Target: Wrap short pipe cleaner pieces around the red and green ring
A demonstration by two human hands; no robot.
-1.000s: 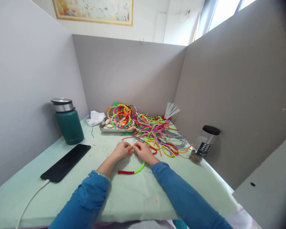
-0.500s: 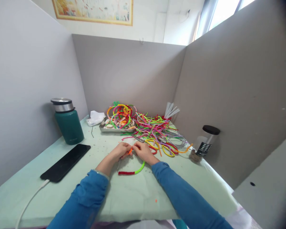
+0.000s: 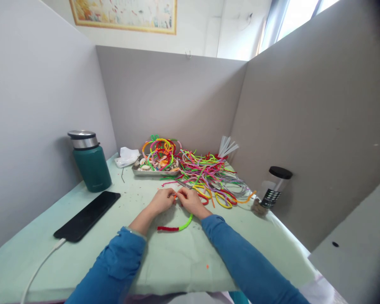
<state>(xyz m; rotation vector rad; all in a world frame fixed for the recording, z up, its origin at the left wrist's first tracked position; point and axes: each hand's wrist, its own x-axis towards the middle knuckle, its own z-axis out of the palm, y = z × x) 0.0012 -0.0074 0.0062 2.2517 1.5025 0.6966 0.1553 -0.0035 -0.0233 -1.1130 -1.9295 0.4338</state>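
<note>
Gripping a small orange bit (image 3: 175, 196) with closed fingers (image 3: 181, 194), the left hand (image 3: 161, 201) and right hand (image 3: 191, 202) are working in front of the tray (image 3: 156, 173). Less orange is showing than 0.5 seconds ago, so they are maybe twisting it. Right of the tray, a jar (image 3: 273, 188) is wearing a label (image 3: 270, 198) too small to read.

There are two hands (image 3: 162, 201) (image 3: 190, 201), one phone (image 3: 87, 216), one flask (image 3: 91, 169) and one tray (image 3: 155, 173)
</note>
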